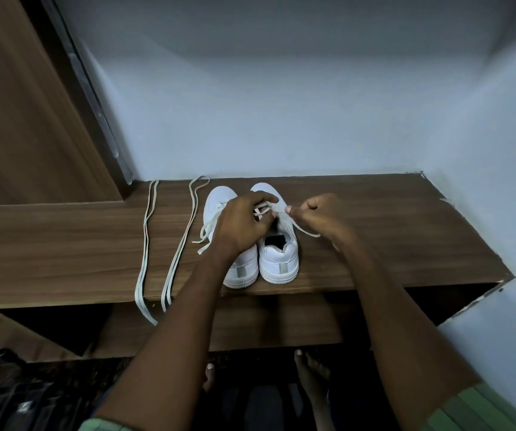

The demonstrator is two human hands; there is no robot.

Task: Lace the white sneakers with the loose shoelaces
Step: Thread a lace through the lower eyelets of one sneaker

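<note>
We work over the right sneaker (278, 253), toe to the shelf's (390, 231) back edge, long axis pointing away from us. Our right hand (318, 216) pinches its lace (304, 230); our left hand (241, 225), nearer the eyelets, curls round the crossing.

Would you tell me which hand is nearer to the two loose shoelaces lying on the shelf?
Left. The left hand works over the sneakers, just right of the loose shoelaces; the right hand is beyond the sneakers, farther right.
</note>
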